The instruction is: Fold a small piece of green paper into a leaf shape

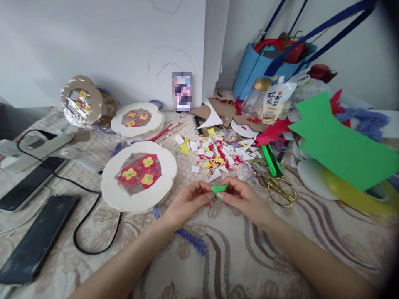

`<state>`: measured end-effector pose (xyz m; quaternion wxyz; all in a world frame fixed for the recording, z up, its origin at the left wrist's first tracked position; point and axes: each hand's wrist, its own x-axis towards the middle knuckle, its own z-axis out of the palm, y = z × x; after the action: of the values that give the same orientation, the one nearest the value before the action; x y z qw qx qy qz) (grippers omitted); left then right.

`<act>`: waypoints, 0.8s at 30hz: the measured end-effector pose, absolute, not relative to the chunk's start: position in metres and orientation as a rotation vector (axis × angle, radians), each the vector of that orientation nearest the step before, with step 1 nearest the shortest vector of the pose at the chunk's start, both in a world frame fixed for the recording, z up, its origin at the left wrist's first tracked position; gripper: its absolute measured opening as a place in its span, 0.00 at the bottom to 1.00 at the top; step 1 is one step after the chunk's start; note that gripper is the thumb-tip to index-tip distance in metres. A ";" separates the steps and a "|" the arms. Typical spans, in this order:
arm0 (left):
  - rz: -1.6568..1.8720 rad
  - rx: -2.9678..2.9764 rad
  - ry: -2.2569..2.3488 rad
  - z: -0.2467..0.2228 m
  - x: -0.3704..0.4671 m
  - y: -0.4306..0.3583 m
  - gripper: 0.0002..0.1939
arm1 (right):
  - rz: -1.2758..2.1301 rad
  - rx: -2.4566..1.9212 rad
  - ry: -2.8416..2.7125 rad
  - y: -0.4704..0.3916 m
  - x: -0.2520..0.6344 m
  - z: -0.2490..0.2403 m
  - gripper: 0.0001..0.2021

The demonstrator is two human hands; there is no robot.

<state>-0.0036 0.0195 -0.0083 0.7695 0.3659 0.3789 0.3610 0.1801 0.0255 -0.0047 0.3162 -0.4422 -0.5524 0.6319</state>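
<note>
Between my two hands is a small green paper piece [219, 190], pinched above the patterned tablecloth. My left hand [195, 199] grips its left side with thumb and fingers. On the other side my right hand [243, 197] holds it, thumb pressed on the front. Just beyond the hands lies a heap of paper scraps [215, 151] in white, red and yellow. Gold-handled scissors [282, 191] rest right of my right hand. Left of my left hand is a white scalloped disc [109, 187] with red and yellow paper flowers [140, 172] at its centre.
Farther back stand another white flower disc [116, 124] and a plastic-wrapped cardboard one [67, 101]. Phones [37, 241] and a black cable [75, 238] lie at left. A large green paper sheet [339, 145], a green cutter [271, 160] and a blue bag [245, 70] occupy the right.
</note>
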 end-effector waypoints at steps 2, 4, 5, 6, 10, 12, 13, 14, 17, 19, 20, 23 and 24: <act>0.788 0.865 0.843 -0.008 -0.003 0.019 0.13 | 1.699 -1.170 -1.453 0.026 0.180 -0.006 0.08; 0.771 0.860 0.868 -0.008 -0.003 0.019 0.13 | 1.728 -1.151 -1.451 0.026 0.179 -0.007 0.08; 0.763 0.836 0.882 -0.008 -0.002 0.019 0.14 | 1.732 -1.137 -1.439 0.026 0.178 -0.007 0.08; 0.757 0.807 0.893 -0.009 -0.002 0.019 0.14 | 1.727 -1.125 -1.413 0.026 0.178 -0.007 0.09; 0.770 0.731 0.915 -0.013 -0.002 0.019 0.15 | 1.693 -1.113 -1.275 0.027 0.178 -0.007 0.11; 0.782 0.735 0.920 -0.014 -0.002 0.020 0.15 | 1.697 -1.127 -1.273 0.027 0.179 -0.007 0.09; 0.782 0.748 0.921 -0.014 -0.002 0.019 0.15 | 1.705 -1.134 -1.288 0.027 0.179 -0.008 0.09; 0.781 0.767 0.925 -0.014 -0.002 0.019 0.14 | 1.715 -1.141 -1.304 0.027 0.179 -0.008 0.10; 0.783 0.829 0.943 -0.012 0.000 0.018 0.14 | 1.730 -1.158 -1.332 0.026 0.179 -0.011 0.12; 0.789 0.846 0.957 -0.011 0.001 0.017 0.14 | 1.717 -1.163 -1.344 0.026 0.178 -0.012 0.12; 0.790 0.843 0.964 -0.011 0.001 0.017 0.14 | 1.708 -1.162 -1.354 0.025 0.178 -0.012 0.12; 0.787 0.775 0.962 -0.012 0.001 0.017 0.13 | 1.652 -1.177 -1.417 0.024 0.177 -0.011 0.10; 0.788 0.730 0.949 -0.013 0.001 0.017 0.13 | 1.609 -1.187 -1.447 0.024 0.178 -0.011 0.09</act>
<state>0.0007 0.0175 -0.0126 0.7539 0.3345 0.4350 0.3612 0.1776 0.0243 -0.0106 0.3306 -0.4538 -0.5534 0.6153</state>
